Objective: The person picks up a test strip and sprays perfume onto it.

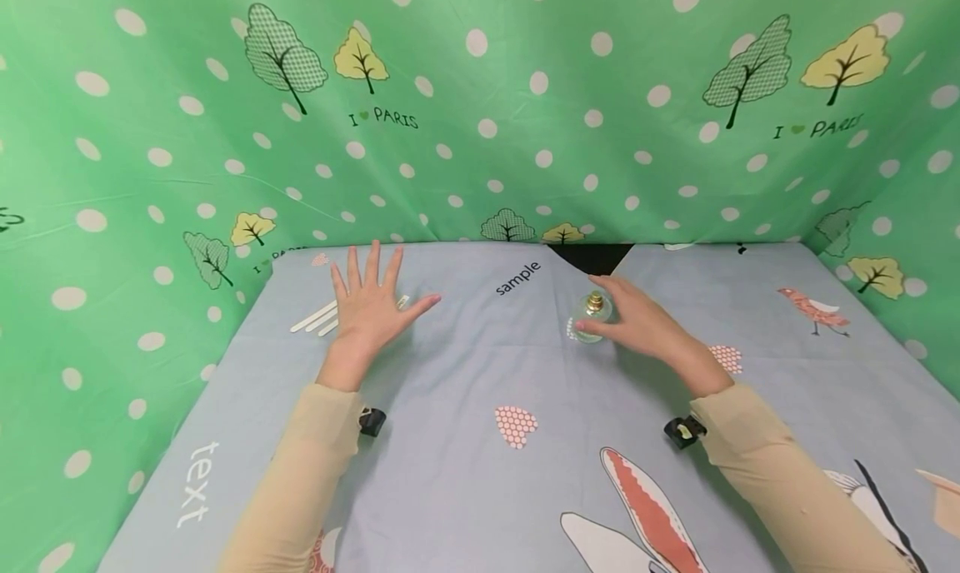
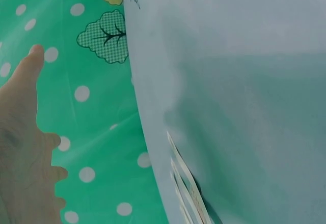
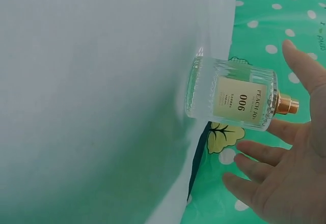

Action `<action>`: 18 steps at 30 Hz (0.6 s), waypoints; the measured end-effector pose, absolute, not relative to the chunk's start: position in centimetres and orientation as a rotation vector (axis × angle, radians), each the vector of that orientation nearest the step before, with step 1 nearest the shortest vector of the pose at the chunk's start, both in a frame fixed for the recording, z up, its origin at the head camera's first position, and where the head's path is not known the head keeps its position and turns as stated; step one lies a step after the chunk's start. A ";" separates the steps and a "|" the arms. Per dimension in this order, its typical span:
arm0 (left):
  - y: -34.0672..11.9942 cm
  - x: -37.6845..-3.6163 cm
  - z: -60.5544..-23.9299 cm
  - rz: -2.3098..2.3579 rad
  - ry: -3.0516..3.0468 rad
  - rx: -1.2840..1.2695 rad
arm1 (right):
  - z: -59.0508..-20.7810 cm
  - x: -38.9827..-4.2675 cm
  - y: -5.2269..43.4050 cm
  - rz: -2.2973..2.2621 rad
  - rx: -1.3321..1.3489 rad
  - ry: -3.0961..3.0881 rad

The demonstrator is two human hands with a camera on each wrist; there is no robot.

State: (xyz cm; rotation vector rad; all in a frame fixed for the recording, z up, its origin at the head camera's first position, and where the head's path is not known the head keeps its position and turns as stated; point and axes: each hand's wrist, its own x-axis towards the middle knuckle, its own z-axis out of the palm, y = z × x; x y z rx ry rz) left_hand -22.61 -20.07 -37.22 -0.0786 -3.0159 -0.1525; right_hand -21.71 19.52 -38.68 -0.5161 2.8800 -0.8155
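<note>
Green dotted backdrop [image 1: 480, 98] behind a blue-grey cloth [image 1: 465, 373]. Your left hand [image 1: 369, 311] lies flat, fingers spread, over white strips [image 1: 315, 317]. Your right hand [image 1: 637, 321], fingers relaxed, flanks the upright perfume bottle [image 1: 592, 315] without clasping it.

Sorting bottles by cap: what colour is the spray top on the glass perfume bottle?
Gold, on the clear ribbed glass perfume bottle; the right wrist view shows it best.

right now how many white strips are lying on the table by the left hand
3 show. The white strips lie side by side on the table at its far left, partly under the left hand. The left wrist view also shows three edges; more may be hidden beneath the hand.
</note>
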 end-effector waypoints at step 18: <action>-21.2 -22.1 -37.3 -0.162 -3.027 -0.060 | -38.7 -21.6 19.4 -1.049 -0.499 2.809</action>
